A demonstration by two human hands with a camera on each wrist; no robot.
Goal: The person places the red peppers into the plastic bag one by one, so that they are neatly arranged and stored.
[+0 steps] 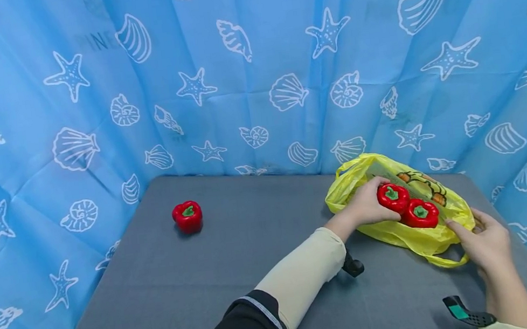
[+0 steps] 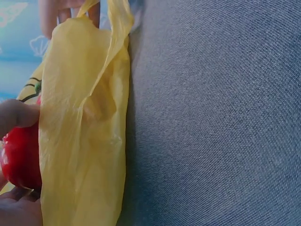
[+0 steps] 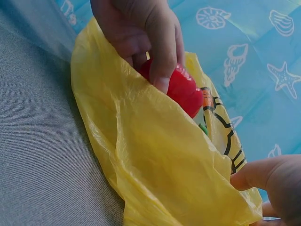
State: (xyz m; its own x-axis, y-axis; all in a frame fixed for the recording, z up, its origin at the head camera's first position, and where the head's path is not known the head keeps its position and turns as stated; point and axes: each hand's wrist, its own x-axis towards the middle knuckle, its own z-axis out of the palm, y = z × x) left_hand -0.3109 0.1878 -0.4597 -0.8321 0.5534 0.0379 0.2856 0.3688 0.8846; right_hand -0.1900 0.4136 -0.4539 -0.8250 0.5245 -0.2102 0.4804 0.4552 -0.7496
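At the right of the table lies a yellow plastic bag point(image 1: 400, 233), its mouth spread open. My left hand point(image 1: 367, 202) grips a red bell pepper point(image 1: 396, 199) at the bag's mouth, thumb on one side and fingers on the other. Right beside it sits a second red bell pepper point(image 1: 419, 215) with a green stem, inside the bag's opening. My right hand point(image 1: 488, 236) pinches the bag's right edge between thumb and fingers. In the right wrist view the near side of the bag point(image 3: 155, 141) hides the lower part of the held pepper point(image 3: 181, 92).
Another red bell pepper point(image 1: 188, 217) stands alone on the left side of the grey table point(image 1: 251, 225). Behind the table hangs a blue curtain point(image 1: 244, 80) with white shells and starfish. A bag handle loop point(image 1: 450, 261) droops toward the front.
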